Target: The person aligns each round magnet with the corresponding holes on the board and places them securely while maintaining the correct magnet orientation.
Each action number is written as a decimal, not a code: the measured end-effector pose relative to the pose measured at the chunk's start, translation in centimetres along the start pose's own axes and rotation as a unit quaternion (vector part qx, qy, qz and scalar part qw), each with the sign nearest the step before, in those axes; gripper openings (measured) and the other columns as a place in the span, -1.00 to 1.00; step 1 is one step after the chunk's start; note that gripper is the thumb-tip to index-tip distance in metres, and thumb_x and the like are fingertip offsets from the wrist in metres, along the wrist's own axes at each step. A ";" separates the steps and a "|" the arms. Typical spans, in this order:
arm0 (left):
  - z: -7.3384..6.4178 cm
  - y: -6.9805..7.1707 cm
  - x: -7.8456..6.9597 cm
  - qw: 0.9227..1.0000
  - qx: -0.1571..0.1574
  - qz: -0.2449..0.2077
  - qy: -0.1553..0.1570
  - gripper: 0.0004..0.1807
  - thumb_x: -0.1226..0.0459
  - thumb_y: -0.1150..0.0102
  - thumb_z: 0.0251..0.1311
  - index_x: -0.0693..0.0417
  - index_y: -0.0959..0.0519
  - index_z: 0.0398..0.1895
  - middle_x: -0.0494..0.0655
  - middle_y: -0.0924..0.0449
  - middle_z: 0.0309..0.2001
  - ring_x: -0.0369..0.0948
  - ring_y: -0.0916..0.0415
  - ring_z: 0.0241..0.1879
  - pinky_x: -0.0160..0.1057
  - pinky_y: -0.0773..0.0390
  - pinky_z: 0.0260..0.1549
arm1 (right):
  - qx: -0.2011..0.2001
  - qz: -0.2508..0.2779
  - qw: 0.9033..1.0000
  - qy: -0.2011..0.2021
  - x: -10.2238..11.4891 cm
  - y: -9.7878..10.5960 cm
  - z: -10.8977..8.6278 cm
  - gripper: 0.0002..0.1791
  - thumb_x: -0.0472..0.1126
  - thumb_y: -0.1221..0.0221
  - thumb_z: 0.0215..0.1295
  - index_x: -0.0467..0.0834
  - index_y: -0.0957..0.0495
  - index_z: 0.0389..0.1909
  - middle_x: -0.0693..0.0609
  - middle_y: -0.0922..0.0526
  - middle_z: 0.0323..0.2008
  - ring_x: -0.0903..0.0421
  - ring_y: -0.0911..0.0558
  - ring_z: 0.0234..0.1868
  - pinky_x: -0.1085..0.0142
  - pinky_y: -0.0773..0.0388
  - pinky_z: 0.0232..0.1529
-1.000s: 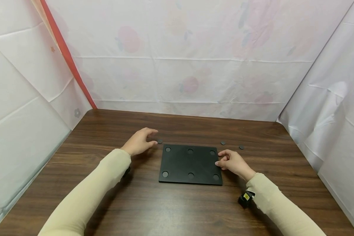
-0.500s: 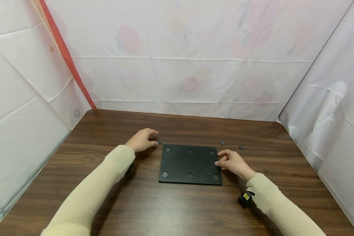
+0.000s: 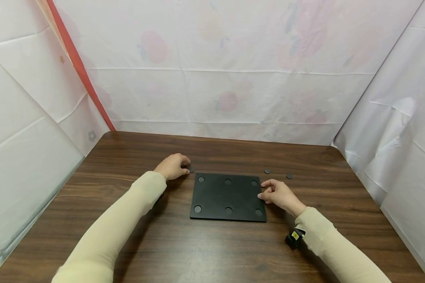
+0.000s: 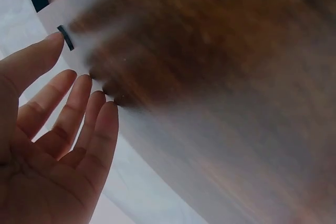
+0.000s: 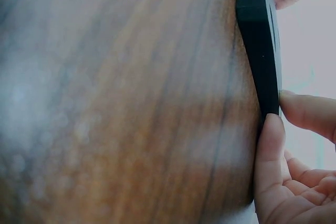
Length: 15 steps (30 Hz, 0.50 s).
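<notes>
A flat black board (image 3: 228,196) with several round recesses lies on the table; the two left recesses look greyer than the others. My right hand (image 3: 281,196) pinches the board's right edge, its thumb on the top face and a finger (image 5: 271,135) against the side in the right wrist view. Beyond the board's far left corner lies a small dark disc (image 3: 191,169). My left hand (image 3: 172,167) is right beside it, thumb tip at the disc (image 4: 65,38) in the left wrist view. The other left fingers are loosely bent, with a gap between them and the thumb.
Two more dark discs, one (image 3: 267,171) nearer the board and one (image 3: 289,176) farther right, lie behind its right corner. The brown wooden table (image 3: 212,251) ends at a pale printed curtain (image 3: 198,98) at the back, with white cloth at both sides.
My left hand has moved slightly right and closer to the disc, its fingers lowering toward it. The right hand and the board have stayed in place.
</notes>
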<state>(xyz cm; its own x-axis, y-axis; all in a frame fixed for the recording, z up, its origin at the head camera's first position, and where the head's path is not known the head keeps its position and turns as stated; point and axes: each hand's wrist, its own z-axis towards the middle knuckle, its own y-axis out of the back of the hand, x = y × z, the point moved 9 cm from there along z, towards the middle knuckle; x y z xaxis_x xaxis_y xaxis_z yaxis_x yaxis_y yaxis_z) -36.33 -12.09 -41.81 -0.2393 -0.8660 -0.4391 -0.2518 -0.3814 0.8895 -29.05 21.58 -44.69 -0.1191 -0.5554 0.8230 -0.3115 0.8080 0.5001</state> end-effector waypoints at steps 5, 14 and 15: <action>0.3 -0.2 0.1 1.000 -0.004 0.022 -0.004 -0.64 0.23 -0.27 0.26 0.15 -0.59 0.09 0.09 -0.58 0.04 0.01 -0.53 0.08 0.01 -0.52 0.11 | 0.000 -0.006 1.000 0.003 0.1 0.0 0.0 -0.49 -0.28 -0.28 0.25 -0.36 -0.40 0.17 -0.06 -0.61 -0.37 0.13 -0.63 -0.37 0.25 -0.65 -0.25; 0.5 -0.1 0.0 1.000 -0.006 0.020 0.000 -0.71 0.24 -0.26 0.26 0.14 -0.63 0.01 0.06 -0.62 -0.03 -0.04 -0.58 -0.03 -0.02 -0.56 0.03 | 0.000 -0.008 1.000 0.000 0.1 0.0 -0.2 -0.49 -0.27 -0.26 0.27 -0.35 -0.39 0.20 -0.06 -0.62 -0.34 0.14 -0.63 -0.35 0.23 -0.65 -0.22; 0.5 -0.2 0.0 1.000 -0.006 0.020 0.001 -0.72 0.24 -0.25 0.26 0.13 -0.63 0.01 0.05 -0.62 -0.03 -0.04 -0.58 -0.03 -0.02 -0.56 0.03 | 0.000 -0.008 1.000 -0.001 0.1 0.1 -0.2 -0.49 -0.27 -0.27 0.27 -0.35 -0.39 0.20 -0.06 -0.62 -0.35 0.14 -0.63 -0.35 0.23 -0.65 -0.22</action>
<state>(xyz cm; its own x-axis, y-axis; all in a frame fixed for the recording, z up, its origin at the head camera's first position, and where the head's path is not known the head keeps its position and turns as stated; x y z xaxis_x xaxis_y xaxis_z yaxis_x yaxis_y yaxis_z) -36.78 -11.85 -42.02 -0.2468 -0.8813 -0.4031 -0.2306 -0.3506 0.9077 -28.92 21.58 -44.49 -0.1159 -0.5687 0.8143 -0.3129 0.7990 0.5135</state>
